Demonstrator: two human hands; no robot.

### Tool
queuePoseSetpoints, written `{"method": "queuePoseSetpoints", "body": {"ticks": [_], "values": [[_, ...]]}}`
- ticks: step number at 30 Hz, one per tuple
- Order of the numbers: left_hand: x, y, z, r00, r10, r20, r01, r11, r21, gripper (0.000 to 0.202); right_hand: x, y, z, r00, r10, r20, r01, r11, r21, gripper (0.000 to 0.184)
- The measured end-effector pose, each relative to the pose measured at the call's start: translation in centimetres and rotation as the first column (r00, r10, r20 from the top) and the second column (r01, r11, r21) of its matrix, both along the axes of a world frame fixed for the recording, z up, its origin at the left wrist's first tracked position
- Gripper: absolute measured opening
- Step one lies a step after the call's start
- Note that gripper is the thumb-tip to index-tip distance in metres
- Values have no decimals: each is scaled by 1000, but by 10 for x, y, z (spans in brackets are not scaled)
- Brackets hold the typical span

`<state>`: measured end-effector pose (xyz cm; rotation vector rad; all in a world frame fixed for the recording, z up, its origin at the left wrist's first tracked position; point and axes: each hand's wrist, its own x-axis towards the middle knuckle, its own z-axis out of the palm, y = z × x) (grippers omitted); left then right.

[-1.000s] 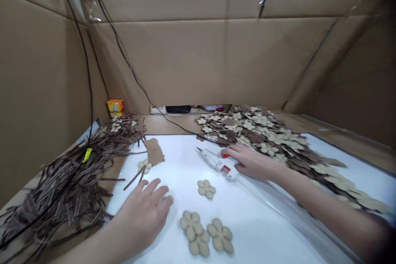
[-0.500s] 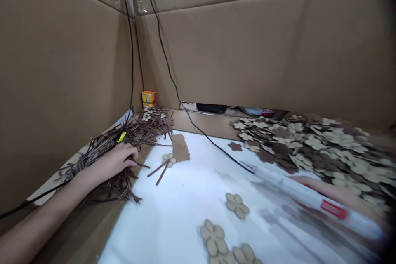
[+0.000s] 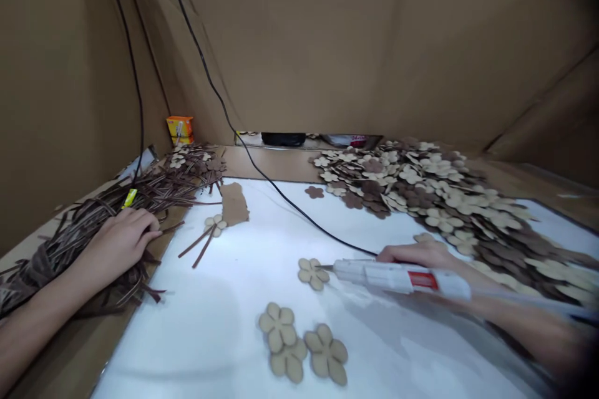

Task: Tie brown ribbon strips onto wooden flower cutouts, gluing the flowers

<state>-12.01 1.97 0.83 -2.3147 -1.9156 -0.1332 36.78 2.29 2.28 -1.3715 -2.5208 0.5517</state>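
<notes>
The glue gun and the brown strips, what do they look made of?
Glue gun: probably hard plastic, judging by its smooth white shell and red panel.
Brown strips: perhaps leather or felt, as they look matte, thin and bendy; the view can't settle which.

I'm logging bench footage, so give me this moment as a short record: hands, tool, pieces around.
Left hand: on the pile of brown strips
Right hand: holding the white glue gun
Nozzle: at a single beige flower; contact unclear
Near flowers: three beige, two overlapping, one beside them
Right side: heap of beige and brown flowers
Back left: orange box
</notes>
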Motion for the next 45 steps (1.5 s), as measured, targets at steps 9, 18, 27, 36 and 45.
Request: {"method": "queuePoseSetpoints", "body": {"ticks": [9, 18, 27, 36, 45], "values": [[-8, 3, -5, 996, -91, 7, 91, 996, 1, 18, -5, 3, 5, 989, -8, 150, 36, 982, -184, 14], [-10, 5, -7, 995, -94, 27, 93, 996, 10, 18, -8, 3, 3, 971, -41, 234, 79, 985, -153, 16], [-16, 8, -11, 995, -89, 40, 89, 996, -10, 19, 6, 8, -15, 975, -8, 221, 24, 997, -74, 11], [-14, 7, -10, 995, -87, 55, 88, 996, -20, 19, 4, 7, -11, 974, -6, 227, 38, 990, -138, 13], [-14, 8, -11, 992, -95, 78, 95, 995, 3, 20, 7, 6, -9, 991, -15, 132, 51, 960, -275, 14]]}}
